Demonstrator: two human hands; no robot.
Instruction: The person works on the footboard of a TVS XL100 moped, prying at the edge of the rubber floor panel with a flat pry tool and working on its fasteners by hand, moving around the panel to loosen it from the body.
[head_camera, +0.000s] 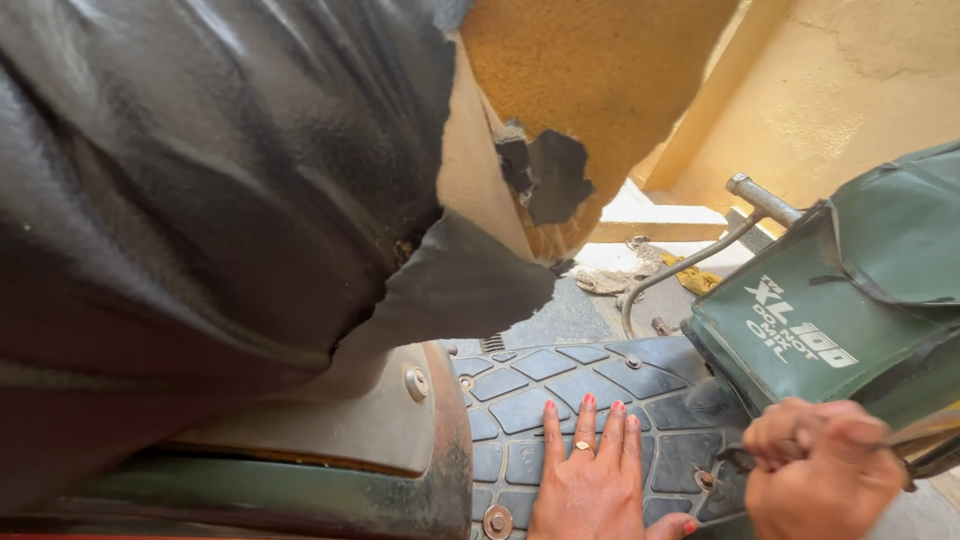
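Item: black rubber floor mat (560, 385), ribbed in raised blocks, laid on the footboard of a small two-wheeler.
Handling (a judgement): soft and bendable, fairly grippy, light; screws pin it down, so take it at a free edge, not mid-panel.
Look: dusty grey-black, block tread, a round screw head (497, 521) near its lower edge.
Your left hand (592, 478): flat on the mat, fingers spread and pressed down, pinching nothing; ring on one finger, red nails.
Your right hand (820, 470): at the mat's right edge, curled tight round a thin dark handle (what tool it is, you cannot tell).
Right of the mat: green body panel (830, 320) with white lettering, a metal lever (762, 198) above it.
Left of the mat: torn black seat cover (200, 180), tan foam (590, 70) showing through the rip.
Beyond the mat: rags (610, 280) on the ground by a yellow wall (860, 90).
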